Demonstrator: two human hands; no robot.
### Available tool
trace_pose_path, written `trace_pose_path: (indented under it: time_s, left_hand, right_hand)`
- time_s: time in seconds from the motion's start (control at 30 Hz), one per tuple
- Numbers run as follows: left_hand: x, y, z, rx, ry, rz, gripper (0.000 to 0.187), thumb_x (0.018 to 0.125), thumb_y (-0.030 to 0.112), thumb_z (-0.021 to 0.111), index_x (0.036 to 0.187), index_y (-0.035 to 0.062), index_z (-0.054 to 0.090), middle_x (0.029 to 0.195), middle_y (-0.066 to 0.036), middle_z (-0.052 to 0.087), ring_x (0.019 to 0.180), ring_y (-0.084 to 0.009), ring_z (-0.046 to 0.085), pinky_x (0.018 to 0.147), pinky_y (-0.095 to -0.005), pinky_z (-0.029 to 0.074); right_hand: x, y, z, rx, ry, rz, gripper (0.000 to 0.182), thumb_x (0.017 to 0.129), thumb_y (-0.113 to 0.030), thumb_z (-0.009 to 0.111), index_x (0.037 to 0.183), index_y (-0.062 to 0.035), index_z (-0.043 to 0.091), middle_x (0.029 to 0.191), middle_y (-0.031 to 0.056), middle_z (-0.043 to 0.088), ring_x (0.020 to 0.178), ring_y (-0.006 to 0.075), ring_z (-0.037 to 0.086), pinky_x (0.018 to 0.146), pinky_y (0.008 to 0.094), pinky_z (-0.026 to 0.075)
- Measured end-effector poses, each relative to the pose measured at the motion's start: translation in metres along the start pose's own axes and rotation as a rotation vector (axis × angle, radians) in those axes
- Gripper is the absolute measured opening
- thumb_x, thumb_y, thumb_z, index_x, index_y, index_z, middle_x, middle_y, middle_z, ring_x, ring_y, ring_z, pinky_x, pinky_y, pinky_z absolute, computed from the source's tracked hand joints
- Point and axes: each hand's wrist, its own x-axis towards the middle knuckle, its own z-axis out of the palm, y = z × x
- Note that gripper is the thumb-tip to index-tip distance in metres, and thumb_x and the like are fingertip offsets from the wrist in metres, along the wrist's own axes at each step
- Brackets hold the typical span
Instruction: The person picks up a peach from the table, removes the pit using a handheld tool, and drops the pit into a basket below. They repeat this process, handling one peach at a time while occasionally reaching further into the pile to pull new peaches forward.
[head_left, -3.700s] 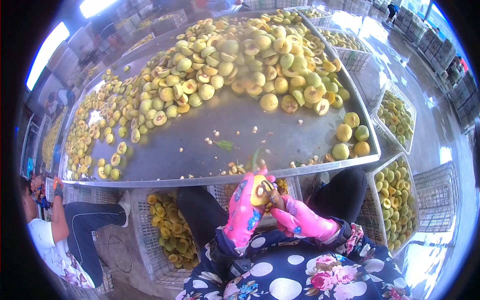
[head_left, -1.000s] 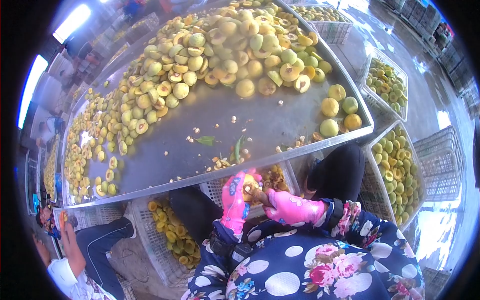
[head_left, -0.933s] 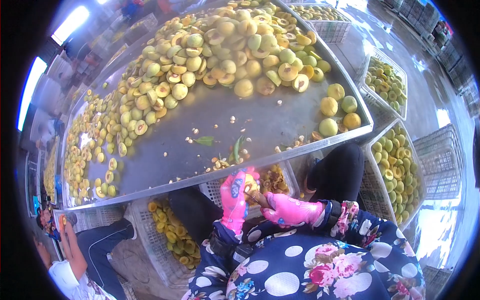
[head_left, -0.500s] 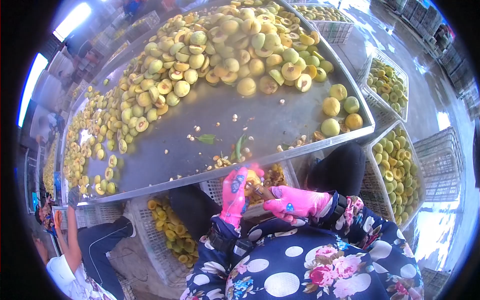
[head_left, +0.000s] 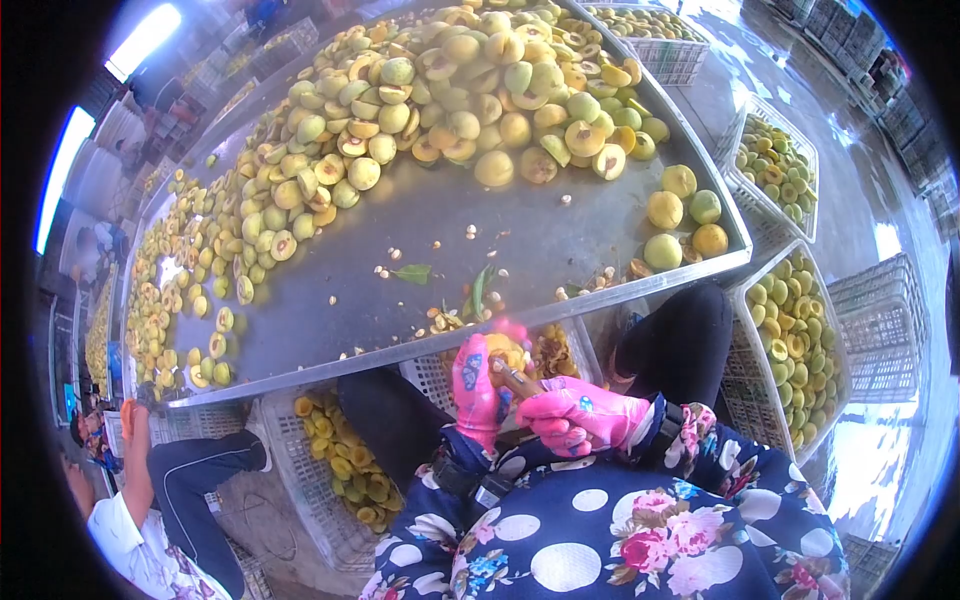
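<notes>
at lower centre, the left hand is gloved in pink with blue patches, the right hand in pink with blue marks. the held fruit is yellow, the tool brown. at the bottom, the smock is navy with white dots and red, pink and blue flowers. mid-frame, the tabletop is grey, the leaves green, the seeds cream. the heap at the top runs from yellow to green, with reddish-brown hollows. at right, the stacked crates are pale grey. at lower left, a co-worker's trousers are dark blue with a white stripe.
</notes>
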Motion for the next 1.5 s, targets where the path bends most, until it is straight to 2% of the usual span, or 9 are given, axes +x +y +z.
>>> trace_pose_path:
  time_s: [0.33, 0.4, 0.47, 0.57, 0.63, 0.87, 1.07, 1.37, 1.5]
  left_hand:
    - [-0.009, 0.046, 0.020, -0.082, 0.587, 0.388, 0.041, 0.095, 0.035, 0.045, 0.118, 0.0015, 0.051, 0.104, -0.012, 0.058, 0.087, -0.0187, 0.058, 0.072, -0.0299, 0.052]
    - [-0.022, 0.076, -0.030, 0.835, 0.683, 0.792, 0.037, 0.093, 0.033, 0.049, 0.114, 0.0020, 0.052, 0.101, -0.011, 0.058, 0.089, -0.0179, 0.056, 0.070, -0.0294, 0.051]
    - [-0.056, 0.131, -0.068, 0.293, 0.763, 0.744, 0.031, 0.091, 0.027, 0.054, 0.109, 0.0018, 0.055, 0.099, -0.011, 0.058, 0.086, -0.0166, 0.056, 0.071, -0.0287, 0.049]
    - [-0.076, 0.191, -0.127, 1.369, 0.874, 0.299, 0.031, 0.088, 0.022, 0.059, 0.108, -0.0003, 0.058, 0.101, -0.013, 0.059, 0.088, -0.0179, 0.058, 0.075, -0.0295, 0.048]
    - [-0.069, 0.209, -0.104, 2.042, 0.762, 0.303, 0.031, 0.087, 0.020, 0.061, 0.108, -0.0015, 0.058, 0.103, -0.014, 0.060, 0.091, -0.0182, 0.059, 0.077, -0.0294, 0.048]
    - [0.145, 0.143, 0.040, 1.733, -0.075, 0.458, 0.039, 0.084, 0.020, 0.063, 0.116, -0.0003, 0.055, 0.108, -0.015, 0.061, 0.095, -0.0227, 0.062, 0.081, -0.0319, 0.048]
    - [0.279, 0.056, 0.056, 2.035, -0.048, 0.367, 0.055, 0.074, 0.031, 0.068, 0.117, 0.0007, 0.054, 0.108, -0.022, 0.059, 0.098, -0.0350, 0.058, 0.085, -0.0389, 0.046]
    - [0.169, 0.102, 0.042, -0.042, -0.313, -0.332, 0.046, 0.087, 0.022, 0.051, 0.125, -0.0024, 0.044, 0.124, -0.025, 0.049, 0.112, -0.0403, 0.049, 0.090, -0.0547, 0.044]
    - [0.100, 0.109, 0.052, -0.299, -0.236, -0.356, 0.046, 0.092, 0.030, 0.044, 0.124, -0.0036, 0.044, 0.129, -0.027, 0.043, 0.116, -0.0424, 0.045, 0.096, -0.0532, 0.039]
  right_hand:
    - [0.009, 0.006, 0.001, -0.128, -0.104, -0.174, 0.022, 0.090, -0.022, 0.051, 0.092, -0.0007, 0.051, 0.052, -0.0019, 0.043, 0.037, 0.0078, 0.041, 0.034, 0.0217, 0.035]
    - [0.013, 0.005, -0.011, -0.306, 0.044, -0.134, 0.022, 0.091, -0.027, 0.051, 0.094, -0.0046, 0.049, 0.055, -0.0018, 0.045, 0.038, 0.0075, 0.043, 0.035, 0.0218, 0.036]
    - [0.016, 0.010, -0.018, -0.527, 0.257, -0.054, 0.023, 0.091, -0.029, 0.051, 0.094, -0.0065, 0.047, 0.058, -0.0022, 0.046, 0.040, 0.0068, 0.044, 0.036, 0.0211, 0.037]
    - [0.021, 0.009, -0.033, -0.807, 0.207, 0.081, 0.026, 0.092, -0.031, 0.050, 0.093, -0.0054, 0.044, 0.062, -0.0011, 0.047, 0.046, 0.0072, 0.046, 0.040, 0.0219, 0.038]
    - [0.021, 0.003, -0.032, -0.801, 0.220, 0.064, 0.025, 0.092, -0.029, 0.049, 0.093, -0.0053, 0.044, 0.063, -0.0009, 0.047, 0.047, 0.0076, 0.046, 0.040, 0.0228, 0.038]
    - [0.016, 0.000, -0.052, -0.665, 0.215, -0.025, 0.026, 0.091, -0.030, 0.051, 0.093, -0.0055, 0.045, 0.064, -0.0012, 0.047, 0.047, 0.0070, 0.045, 0.040, 0.0218, 0.037]
    - [-0.005, 0.005, -0.071, -0.493, 0.233, 0.019, 0.024, 0.091, -0.031, 0.054, 0.098, -0.0097, 0.045, 0.066, -0.0042, 0.044, 0.049, 0.0050, 0.042, 0.043, 0.0187, 0.035]
    - [-0.033, -0.024, -0.050, -0.368, 0.155, -0.147, 0.030, 0.092, -0.031, 0.053, 0.106, -0.0057, 0.046, 0.073, -0.0007, 0.052, 0.053, 0.0049, 0.050, 0.047, 0.0175, 0.039]
    - [-0.029, -0.038, -0.020, -0.384, 0.225, -0.234, 0.027, 0.092, -0.026, 0.053, 0.109, -0.0061, 0.047, 0.071, -0.0007, 0.054, 0.052, 0.0046, 0.051, 0.048, 0.0160, 0.041]
